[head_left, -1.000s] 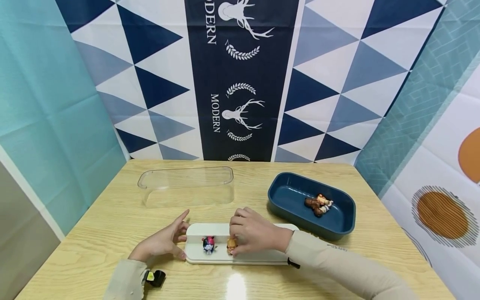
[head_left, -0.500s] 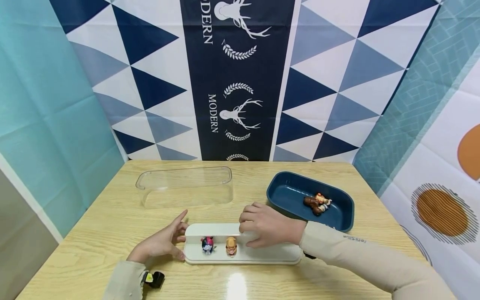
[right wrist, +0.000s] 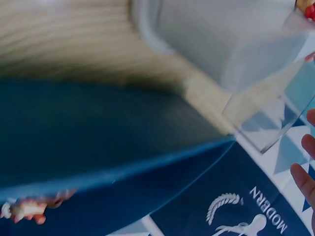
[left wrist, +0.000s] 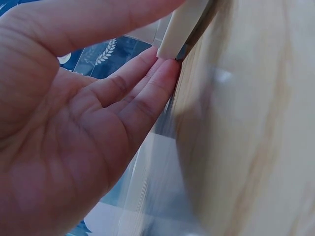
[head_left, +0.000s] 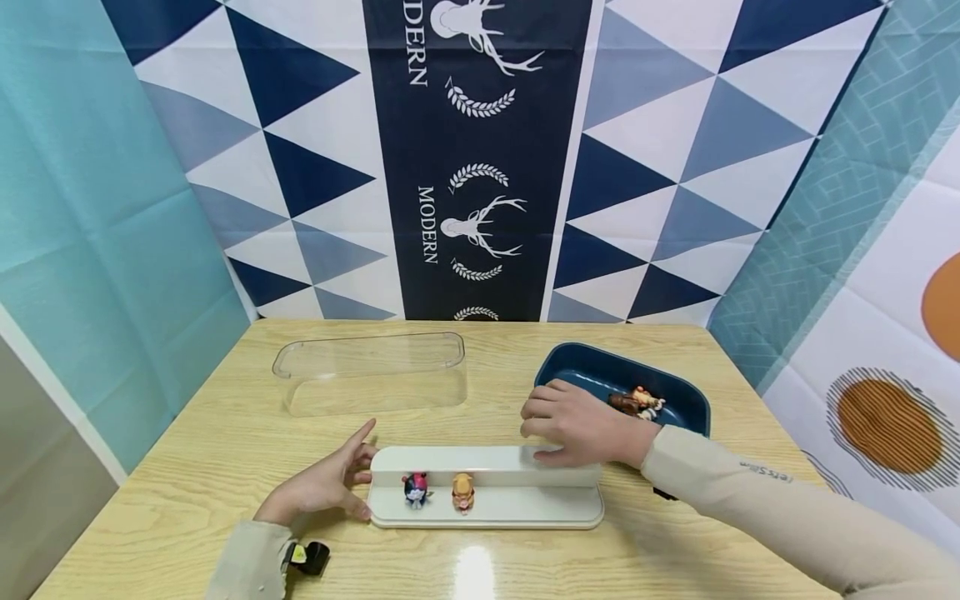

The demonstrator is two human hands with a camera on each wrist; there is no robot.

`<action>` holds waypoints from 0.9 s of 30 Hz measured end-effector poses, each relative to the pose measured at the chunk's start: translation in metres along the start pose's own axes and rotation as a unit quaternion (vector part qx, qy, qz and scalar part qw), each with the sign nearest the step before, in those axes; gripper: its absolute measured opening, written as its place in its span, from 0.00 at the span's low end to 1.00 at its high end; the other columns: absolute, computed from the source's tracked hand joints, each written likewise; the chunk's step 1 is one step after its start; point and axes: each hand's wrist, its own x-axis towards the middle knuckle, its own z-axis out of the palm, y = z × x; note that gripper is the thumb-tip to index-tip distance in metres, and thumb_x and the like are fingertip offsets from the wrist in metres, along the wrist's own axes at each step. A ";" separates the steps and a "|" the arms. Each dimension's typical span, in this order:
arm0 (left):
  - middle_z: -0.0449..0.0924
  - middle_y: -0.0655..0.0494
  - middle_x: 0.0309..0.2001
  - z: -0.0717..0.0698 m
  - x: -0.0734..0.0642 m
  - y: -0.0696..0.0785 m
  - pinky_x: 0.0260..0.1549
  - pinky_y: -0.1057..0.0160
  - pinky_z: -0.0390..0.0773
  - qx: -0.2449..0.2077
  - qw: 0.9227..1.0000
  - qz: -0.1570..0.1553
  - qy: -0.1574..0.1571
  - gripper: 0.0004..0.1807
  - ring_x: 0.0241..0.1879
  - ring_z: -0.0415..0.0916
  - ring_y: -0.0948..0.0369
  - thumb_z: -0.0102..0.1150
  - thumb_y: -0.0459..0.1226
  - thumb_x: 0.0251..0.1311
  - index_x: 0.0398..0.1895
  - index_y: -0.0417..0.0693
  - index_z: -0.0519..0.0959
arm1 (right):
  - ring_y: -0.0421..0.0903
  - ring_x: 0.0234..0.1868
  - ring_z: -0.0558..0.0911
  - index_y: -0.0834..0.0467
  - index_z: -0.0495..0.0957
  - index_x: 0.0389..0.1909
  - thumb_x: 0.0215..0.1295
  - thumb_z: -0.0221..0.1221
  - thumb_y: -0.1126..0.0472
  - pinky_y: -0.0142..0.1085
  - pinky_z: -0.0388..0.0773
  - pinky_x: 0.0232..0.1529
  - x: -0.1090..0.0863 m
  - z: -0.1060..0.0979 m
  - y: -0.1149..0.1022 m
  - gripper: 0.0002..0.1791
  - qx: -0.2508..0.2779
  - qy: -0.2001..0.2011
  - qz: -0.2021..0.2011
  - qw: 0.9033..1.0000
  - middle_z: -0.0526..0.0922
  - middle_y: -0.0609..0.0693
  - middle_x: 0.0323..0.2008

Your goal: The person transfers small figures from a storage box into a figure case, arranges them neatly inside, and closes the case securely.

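My left hand (head_left: 318,483) is at the left end of a white stepped display base (head_left: 525,504), fingertips and thumb touching that end. In the left wrist view its fingers (left wrist: 142,98) look nearly straight, their tips against the base's edge (left wrist: 179,29). Two small figurines stand on the lower step: a red-and-dark one (head_left: 416,490) and an orange one (head_left: 462,492). Holding nothing, my right hand (head_left: 585,425) hovers between the base's right end and a dark blue bin (head_left: 577,379), its fingers loosely bent. Brown and orange figurines (head_left: 637,403) lie in the bin, partly hidden by the hand.
A clear plastic cover (head_left: 371,375) stands behind the base, to the left. All of this is on a light wooden table (head_left: 187,467) with patterned cloth walls at the back and sides. A small black device (head_left: 310,558) is strapped at the left wrist.
My right hand has let go of the orange figurine, leaving it standing on the base. It has moved right and back toward the blue bin. The left hand stays put.
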 end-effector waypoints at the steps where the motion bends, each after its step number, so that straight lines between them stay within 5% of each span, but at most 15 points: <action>1: 0.67 0.35 0.59 0.000 0.000 0.000 0.66 0.42 0.66 -0.001 1.000 0.000 0.000 0.72 0.62 0.65 0.34 0.67 0.13 0.38 0.74 0.34 0.20 | 0.43 0.41 0.75 0.48 0.80 0.38 0.51 0.74 0.51 0.37 0.73 0.37 -0.002 -0.002 0.002 0.16 0.001 0.001 0.000 1.000 0.78 0.44 0.39; 17: 0.66 0.34 0.60 0.000 0.004 -0.002 0.66 0.44 0.66 -0.003 1.000 -0.002 -0.005 0.71 0.63 0.65 0.33 0.67 0.14 0.38 0.74 0.34 0.20 | 0.48 0.42 0.76 0.53 0.80 0.39 0.45 0.77 0.56 0.44 0.77 0.37 -0.044 -0.022 0.052 0.21 -0.029 -0.015 0.017 0.999 0.80 0.49 0.41; 27: 0.66 0.35 0.59 -0.003 0.001 0.002 0.67 0.43 0.65 -0.004 1.000 -0.008 -0.001 0.71 0.63 0.65 0.34 0.67 0.14 0.39 0.74 0.33 0.21 | 0.51 0.45 0.77 0.56 0.81 0.46 0.49 0.75 0.56 0.50 0.79 0.43 -0.073 -0.023 0.078 0.23 -0.022 -0.088 0.097 0.991 0.80 0.52 0.44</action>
